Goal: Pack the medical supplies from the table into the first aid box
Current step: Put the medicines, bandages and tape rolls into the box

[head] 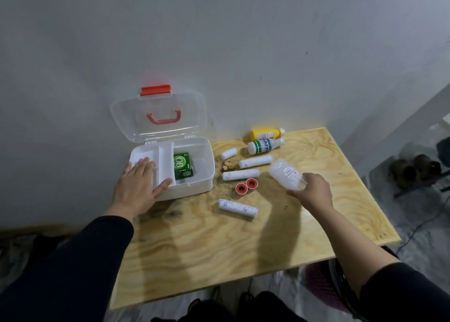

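Note:
The white first aid box (194,188) stands open at the table's left, its clear lid (158,117) leaning on the wall. A green carton (183,168) lies inside it. My left hand (137,188) rests flat on the box's front left corner, fingers straight. My right hand (313,194) holds a clear packet with a red-printed label (286,173) lifted above the table. On the wood lie several white bandage rolls (240,175), two red tape rolls (246,186), a white bottle with green bands (264,146) and a yellow bottle (265,134).
The plywood table (219,243) stands against a grey wall. Small brown scraps (226,166) lie beside the box. Dark shoes (414,169) sit on the floor at the right, and a purple basket (321,287) shows under the table's front right edge.

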Tool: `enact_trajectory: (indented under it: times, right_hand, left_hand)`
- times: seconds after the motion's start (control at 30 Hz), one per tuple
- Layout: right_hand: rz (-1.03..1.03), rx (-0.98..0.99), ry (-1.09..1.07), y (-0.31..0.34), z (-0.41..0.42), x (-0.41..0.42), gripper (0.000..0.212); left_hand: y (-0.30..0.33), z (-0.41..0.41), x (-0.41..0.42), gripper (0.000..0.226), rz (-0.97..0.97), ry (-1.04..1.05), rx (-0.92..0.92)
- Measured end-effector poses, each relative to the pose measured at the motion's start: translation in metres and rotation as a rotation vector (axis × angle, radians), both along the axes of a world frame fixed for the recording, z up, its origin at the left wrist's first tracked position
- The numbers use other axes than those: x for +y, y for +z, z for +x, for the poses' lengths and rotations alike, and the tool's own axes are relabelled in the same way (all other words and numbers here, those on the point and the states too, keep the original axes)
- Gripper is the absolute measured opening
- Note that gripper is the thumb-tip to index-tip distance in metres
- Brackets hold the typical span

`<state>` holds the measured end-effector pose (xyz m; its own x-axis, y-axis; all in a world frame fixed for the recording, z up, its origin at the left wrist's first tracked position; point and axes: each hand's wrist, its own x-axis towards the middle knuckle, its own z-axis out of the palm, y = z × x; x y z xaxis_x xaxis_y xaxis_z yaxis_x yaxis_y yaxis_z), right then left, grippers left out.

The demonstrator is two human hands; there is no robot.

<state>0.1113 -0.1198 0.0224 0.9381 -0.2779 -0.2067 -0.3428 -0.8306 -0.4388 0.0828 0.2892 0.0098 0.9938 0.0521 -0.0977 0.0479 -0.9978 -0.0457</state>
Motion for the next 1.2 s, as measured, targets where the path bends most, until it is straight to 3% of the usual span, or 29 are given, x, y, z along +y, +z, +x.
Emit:
enact_trajectory:
  times: [0.1,0.37,0.6,0.77,1.1,1.2]
  right_hand:
    - [0.03,-0.099,0.105,0.029,0.01,0.023,0.06]
    - [-0.111,-0.267,0.573,0.086,0.042,0.124,0.071]
    - [-0.323,-0.16,0.841,0.071,0.059,0.203,0.052]
    - [-0.234,-0.075,0.799,0.047,0.067,0.233,0.041]
    - [0.079,-0.072,0.549,0.017,0.064,0.256,0.081]
    - [0.137,0.033,0.405,0.018,0.061,0.254,0.07]
  left_hand:
    - [0.003,0.0,-0.001,0.115,-0.008,0.007,0.002]
    - [0.005,-0.003,-0.003,0.112,-0.02,0.012,-0.016]
    - [0.007,-0.004,-0.005,0.109,-0.039,0.015,-0.029]
    - [0.003,-0.003,-0.004,0.107,-0.078,0.034,-0.046]
    - [0.004,-0.003,-0.006,0.11,-0.073,0.049,-0.051]
    - [0.002,-0.003,-0.005,0.109,-0.069,0.054,-0.045]
